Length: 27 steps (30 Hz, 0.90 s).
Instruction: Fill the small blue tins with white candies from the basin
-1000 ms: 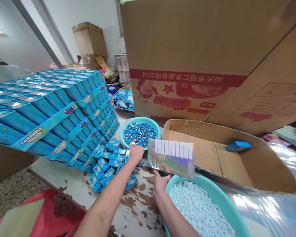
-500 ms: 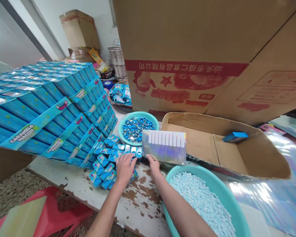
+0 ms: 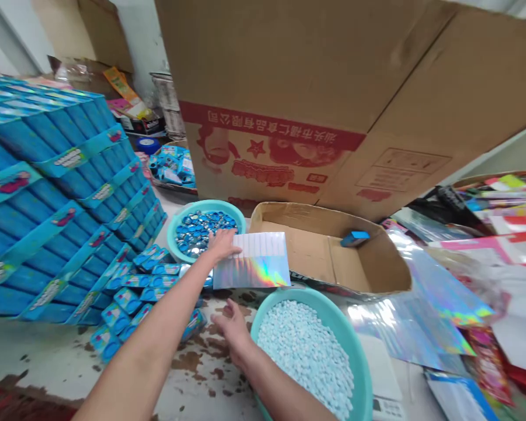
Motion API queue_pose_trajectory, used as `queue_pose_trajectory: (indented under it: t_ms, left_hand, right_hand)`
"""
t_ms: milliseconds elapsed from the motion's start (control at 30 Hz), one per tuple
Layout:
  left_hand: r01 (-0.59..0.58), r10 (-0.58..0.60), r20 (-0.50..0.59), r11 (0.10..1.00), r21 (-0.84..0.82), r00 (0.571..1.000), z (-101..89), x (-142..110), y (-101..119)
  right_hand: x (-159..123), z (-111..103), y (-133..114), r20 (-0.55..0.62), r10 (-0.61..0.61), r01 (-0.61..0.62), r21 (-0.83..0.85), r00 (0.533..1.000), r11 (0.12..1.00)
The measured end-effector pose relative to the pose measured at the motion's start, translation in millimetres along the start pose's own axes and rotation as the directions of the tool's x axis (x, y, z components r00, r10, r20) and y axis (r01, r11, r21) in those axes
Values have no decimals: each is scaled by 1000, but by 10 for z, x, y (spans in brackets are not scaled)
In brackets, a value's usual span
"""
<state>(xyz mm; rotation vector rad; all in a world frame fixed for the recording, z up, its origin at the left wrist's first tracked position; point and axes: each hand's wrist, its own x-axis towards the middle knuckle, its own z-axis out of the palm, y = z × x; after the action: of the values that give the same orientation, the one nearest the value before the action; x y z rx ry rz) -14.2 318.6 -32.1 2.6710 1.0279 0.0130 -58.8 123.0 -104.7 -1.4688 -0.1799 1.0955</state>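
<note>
My left hand reaches forward and grips the upper left corner of a holographic card that has a row of white slots along its top. The card hangs over the gap between a small teal bowl of shiny blue caps and a big teal basin full of pale blue tablets. By the basin's left rim, my right hand hovers just above the worn table with its fingers loosely apart, holding nothing. Several small blue boxes lie under my left forearm.
A tall stack of blue display cartons fills the left. A huge brown carton stands behind. A shallow open carton holds one blue box. Holographic sheets and printed packaging spread to the right.
The card passed from my right hand to my left, which rose from the small boxes. My right hand dropped back beside the basin. The view swung right and down.
</note>
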Motion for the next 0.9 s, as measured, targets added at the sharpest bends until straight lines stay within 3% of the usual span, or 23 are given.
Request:
queue_pose_trajectory:
  t_ms: [67,100,133,200,233,267,300,333,400,467,533,567,600,667,733,800,900]
  left_hand:
    - [-47,47,29,999,8,998,-78,26,37]
    - [-96,96,16,995,11,995,-120,-17,68]
    - [-160,160,-5,987,21,987,-167,-86,116]
    - [-368,376,-96,926,85,922,-278,-273,284]
    - [-471,485,-136,874,120,864,-340,-377,407]
    - [-570,586,-157,810,140,795,-404,-482,550]
    - [-655,671,-167,742,144,723,-468,-586,708]
    - [-714,727,-186,685,143,661,-530,-684,868]
    - [-751,755,-300,641,155,583,-628,-857,1156]
    - [-686,658,-521,706,175,544,-650,-984,1338]
    - [-597,485,-717,793,120,501,-542,-1074,1389]
    - [-570,407,-761,820,60,506,-428,-1117,1375]
    - [-552,350,-764,834,-10,542,-274,-1166,1343]
    - [-513,293,-673,845,-149,679,136,-1302,1265]
    - [-429,243,-560,874,-228,792,607,-1501,1216]
    - [-368,212,-473,890,-268,855,1029,-1751,1231]
    - [-276,154,-370,912,-304,916,1420,-2095,1373]
  right_hand:
    - [-217,-284,-215,45,-92,95,-82,995,992]
    - [-316,-461,-381,46,-208,212,-161,977,964]
    - [-406,-652,-576,-6,-376,361,-269,927,893]
    - [-546,-1028,-999,-118,-694,534,-553,710,640]
    - [-593,-1193,-1200,-99,-786,540,-673,611,505]
    - [-621,-1336,-1382,-35,-830,525,-760,556,384]
    - [-635,-1459,-1537,47,-835,508,-812,548,288]
    - [-638,-1568,-1664,126,-811,502,-835,571,223]
    - [-649,-1796,-1852,199,-742,493,-847,640,198]
    - [-725,-2130,-1994,115,-729,431,-863,674,263]
    - [-899,-2649,-2126,-97,-760,287,-889,643,357]
    - [-1013,-2978,-2187,-217,-760,186,-895,612,405]
    - [-1134,-3339,-2236,-332,-742,69,-890,582,452]
    - [-1348,-4092,-2283,-510,-715,-146,-849,478,508]
    - [-1449,-4775,-2249,-598,-685,-348,-801,417,488]
    - [-1379,-5299,-2163,-610,-667,-433,-786,427,442]
    - [-984,-5750,-2021,-533,-667,-373,-845,520,384]
